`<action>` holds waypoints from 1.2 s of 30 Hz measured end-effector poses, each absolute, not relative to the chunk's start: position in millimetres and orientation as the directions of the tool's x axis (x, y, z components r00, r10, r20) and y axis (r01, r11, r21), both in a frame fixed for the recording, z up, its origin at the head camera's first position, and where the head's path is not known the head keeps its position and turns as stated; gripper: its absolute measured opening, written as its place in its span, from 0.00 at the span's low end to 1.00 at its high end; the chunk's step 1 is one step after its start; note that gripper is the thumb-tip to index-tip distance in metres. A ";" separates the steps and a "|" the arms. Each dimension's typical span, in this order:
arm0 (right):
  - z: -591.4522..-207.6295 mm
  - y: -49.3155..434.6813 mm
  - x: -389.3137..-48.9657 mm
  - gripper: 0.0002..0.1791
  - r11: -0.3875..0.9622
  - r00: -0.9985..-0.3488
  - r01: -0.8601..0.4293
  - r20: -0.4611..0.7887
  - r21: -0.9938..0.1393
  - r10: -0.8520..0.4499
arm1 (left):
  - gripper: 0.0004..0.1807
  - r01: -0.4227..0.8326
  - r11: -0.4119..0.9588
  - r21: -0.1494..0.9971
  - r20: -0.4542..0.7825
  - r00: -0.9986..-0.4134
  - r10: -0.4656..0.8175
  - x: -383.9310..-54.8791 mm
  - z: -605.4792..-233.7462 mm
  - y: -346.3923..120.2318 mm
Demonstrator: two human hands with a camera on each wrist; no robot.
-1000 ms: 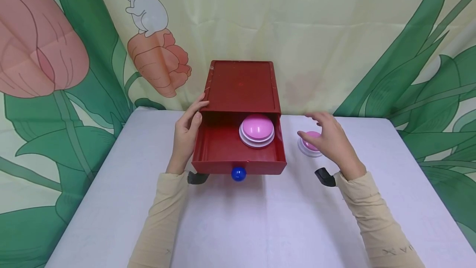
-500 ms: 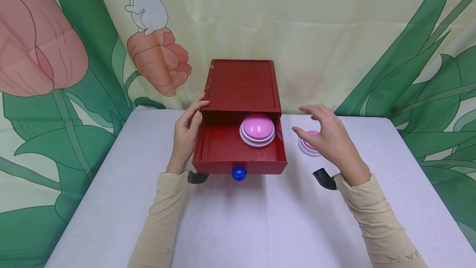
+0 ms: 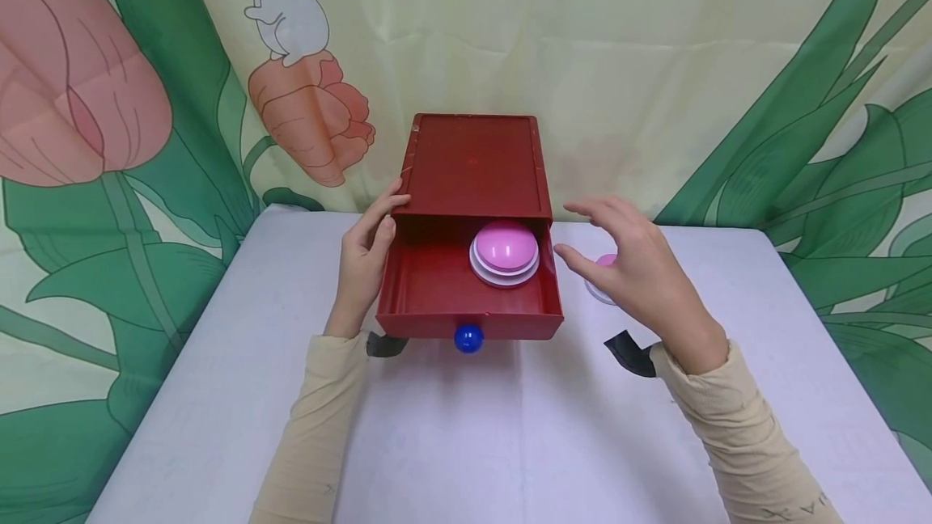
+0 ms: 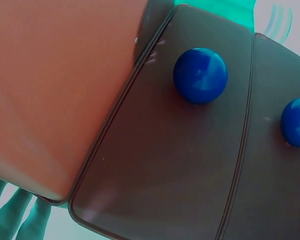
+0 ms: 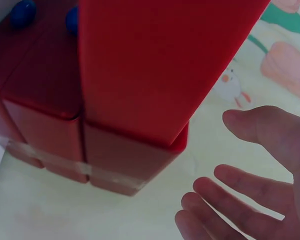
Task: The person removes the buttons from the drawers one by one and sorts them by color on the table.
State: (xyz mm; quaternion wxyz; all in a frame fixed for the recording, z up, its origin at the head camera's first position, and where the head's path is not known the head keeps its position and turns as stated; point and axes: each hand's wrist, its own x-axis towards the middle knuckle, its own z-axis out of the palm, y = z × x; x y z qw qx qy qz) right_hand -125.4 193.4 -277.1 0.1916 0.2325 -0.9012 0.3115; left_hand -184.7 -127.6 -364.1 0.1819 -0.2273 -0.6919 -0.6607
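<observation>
A red drawer cabinet stands at the table's back, its top drawer pulled out by a blue knob's side. Inside, to the right, sits a push button with a pink dome and white base. My left hand rests along the cabinet's left side, fingertips at its top edge. My right hand, fingers spread and thumb apart, hovers right of the drawer, holding nothing. Behind it a second pink-and-white push button lies on the table, partly hidden. The right wrist view shows the right hand beside the drawer's wall.
Lower drawers with blue knobs appear shut in the left wrist view. A white cloth covers the table. Close behind the cabinet hangs a printed curtain. Black straps hang near both wrists.
My right hand has moved left toward the drawer, now covering more of the button on the table. The left hand, the drawer and the button inside it have stayed put.
</observation>
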 end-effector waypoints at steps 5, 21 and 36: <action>-273.6 184.1 -125.5 0.26 0.664 -0.794 -0.587 0.489 -0.464 -0.360 | 0.20 0.549 0.022 0.836 0.546 -0.834 0.078 -185.1 -363.8 -128.5; -275.3 162.8 -133.6 0.25 0.635 -0.746 -0.661 0.445 -0.400 -0.495 | 0.20 0.542 0.016 0.840 0.539 -0.838 0.083 -186.2 -364.6 -131.1; -275.6 146.3 -140.1 0.26 0.665 -0.763 -0.647 0.319 -0.373 -0.562 | 0.20 0.508 0.021 0.861 0.505 -0.859 0.083 -171.1 -344.1 -125.8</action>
